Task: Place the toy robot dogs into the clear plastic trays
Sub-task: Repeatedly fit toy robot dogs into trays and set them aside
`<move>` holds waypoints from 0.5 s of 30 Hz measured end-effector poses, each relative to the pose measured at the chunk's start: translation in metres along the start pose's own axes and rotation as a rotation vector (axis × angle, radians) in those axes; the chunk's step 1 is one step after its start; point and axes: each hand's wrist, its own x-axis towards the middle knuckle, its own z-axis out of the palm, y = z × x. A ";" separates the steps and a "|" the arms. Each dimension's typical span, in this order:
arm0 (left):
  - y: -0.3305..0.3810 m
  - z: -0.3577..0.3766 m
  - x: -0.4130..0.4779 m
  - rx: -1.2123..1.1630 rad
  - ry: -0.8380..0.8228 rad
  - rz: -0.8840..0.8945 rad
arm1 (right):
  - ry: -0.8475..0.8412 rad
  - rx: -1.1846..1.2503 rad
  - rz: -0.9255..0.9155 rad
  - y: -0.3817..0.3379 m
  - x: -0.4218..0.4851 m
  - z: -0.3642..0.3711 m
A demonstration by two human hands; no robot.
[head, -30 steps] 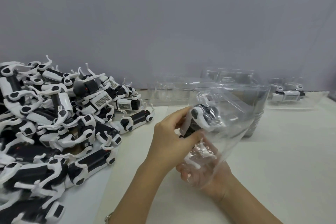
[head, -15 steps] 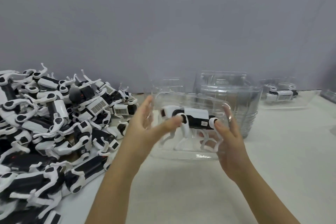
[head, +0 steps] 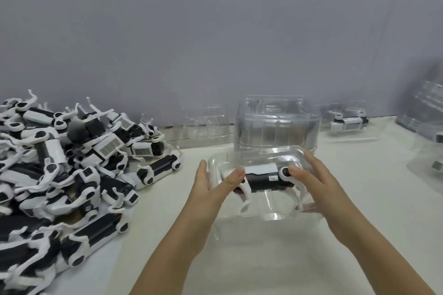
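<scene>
From the head camera, the left hand (head: 211, 185) and right hand (head: 311, 182) flank the clear tray (head: 275, 213) at near centre, fingers straight, thumbs pressing a toy robot dog (head: 261, 178) into it, seemingly almost seated. One filled tray (head: 347, 135) sits far right; the heaped dogs (head: 72, 163) at left are unpacked
</scene>
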 end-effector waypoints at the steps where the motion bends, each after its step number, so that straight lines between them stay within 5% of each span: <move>1: -0.007 0.007 0.001 -0.077 -0.100 -0.056 | 0.034 -0.010 0.039 0.001 -0.001 -0.012; 6: -0.047 0.056 0.018 -0.317 -0.290 -0.304 | 0.276 -0.099 0.071 0.016 -0.007 -0.079; 10: -0.066 0.105 0.040 -0.363 -0.100 -0.240 | 0.484 -0.018 -0.010 0.024 -0.021 -0.132; 15: -0.079 0.164 0.073 -0.295 0.030 -0.135 | 1.097 0.161 -0.144 0.047 -0.029 -0.205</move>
